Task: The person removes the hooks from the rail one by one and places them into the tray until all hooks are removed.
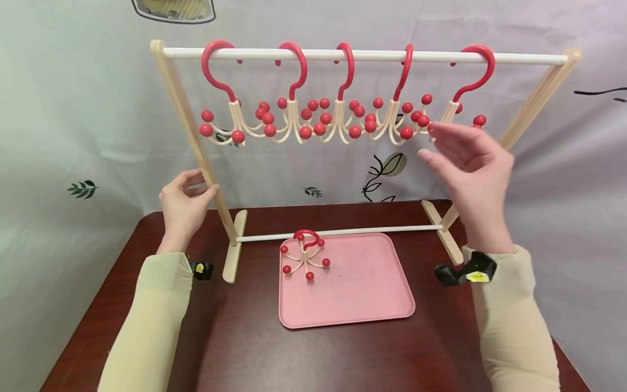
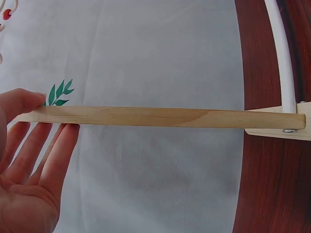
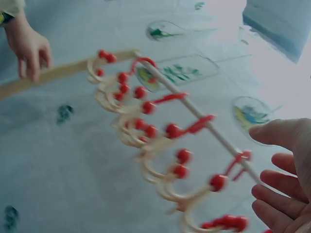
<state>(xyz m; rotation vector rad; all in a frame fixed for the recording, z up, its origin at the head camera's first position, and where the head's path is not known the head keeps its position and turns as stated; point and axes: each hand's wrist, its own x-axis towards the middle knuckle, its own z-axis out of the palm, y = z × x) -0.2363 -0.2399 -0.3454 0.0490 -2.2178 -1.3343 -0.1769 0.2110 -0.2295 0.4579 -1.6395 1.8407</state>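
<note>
Five hangers with red hooks, cream arms and red balls hang from the white top bar [image 1: 377, 55] of a wooden rack. My left hand [image 1: 183, 204] pinches the rack's left post [image 1: 188, 122] between thumb and fingers; the left wrist view shows the hand [image 2: 36, 160] on the post [image 2: 160, 116]. My right hand [image 1: 475, 174] is raised in front of the rightmost hanger [image 1: 448, 112], thumb and fingers apart, partly hiding it. In the right wrist view that hand [image 3: 286, 179] holds nothing. A sixth hanger [image 1: 305, 255] lies on the pink tray [image 1: 362, 288].
The rack's feet [image 1: 232, 261] stand on the dark red table [image 1: 245, 337], and a lower white bar [image 1: 387, 230] runs behind the tray. A pale patterned cloth [image 1: 294, 179] hangs behind the rack. The right post [image 1: 534, 100] rises behind my right hand.
</note>
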